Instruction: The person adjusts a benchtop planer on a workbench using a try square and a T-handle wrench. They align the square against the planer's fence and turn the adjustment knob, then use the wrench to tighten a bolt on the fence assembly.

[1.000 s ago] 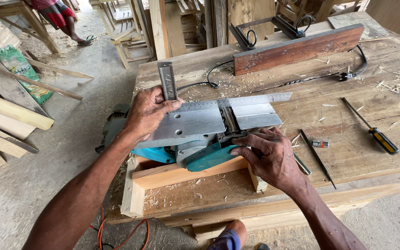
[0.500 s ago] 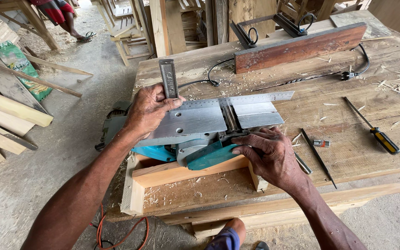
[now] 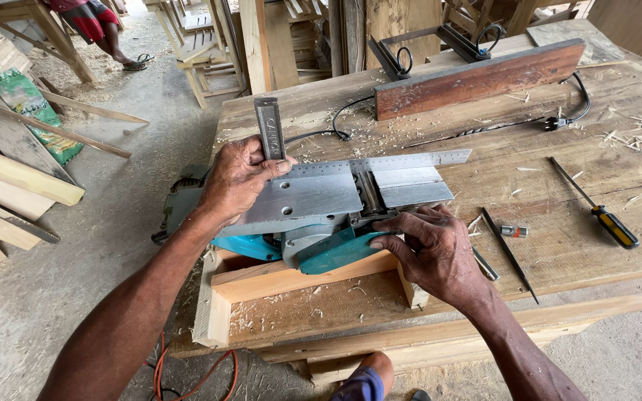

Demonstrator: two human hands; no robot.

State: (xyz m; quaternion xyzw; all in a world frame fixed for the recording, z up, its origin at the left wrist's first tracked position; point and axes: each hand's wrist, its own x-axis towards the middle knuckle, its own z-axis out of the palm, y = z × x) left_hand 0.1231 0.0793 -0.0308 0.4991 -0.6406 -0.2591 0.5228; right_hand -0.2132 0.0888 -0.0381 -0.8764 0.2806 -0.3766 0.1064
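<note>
Planer point(image 3: 313, 215): upside down at frame centre, metal sole up, wedged in a wooden cradle point(image 3: 276, 286).
Square point(image 3: 369, 162): blade lying along the sole's far edge; best kept flat and flush.
Left hand point(image 3: 239, 182): fingers closed, pinning the square's stock.
Right hand point(image 3: 432, 249): fingers curled together on the teal body.
Screwdriver point(image 3: 603, 217): right, idle.

The try square point(image 3: 351, 152) is shifting a little between the pictures: its steel blade, lying along the far edge of the upturned planer's sole point(image 3: 321, 194), is reaching further right and sitting flatter than a second ago, when its right end was tilting up slightly. The left hand point(image 3: 238, 178) is closing tighter on the square's dark upright stock, thumb now pressing beside the blade. The right hand point(image 3: 432, 249) is sliding slightly left along the planer's teal body, fingertips curling under the sole
</note>
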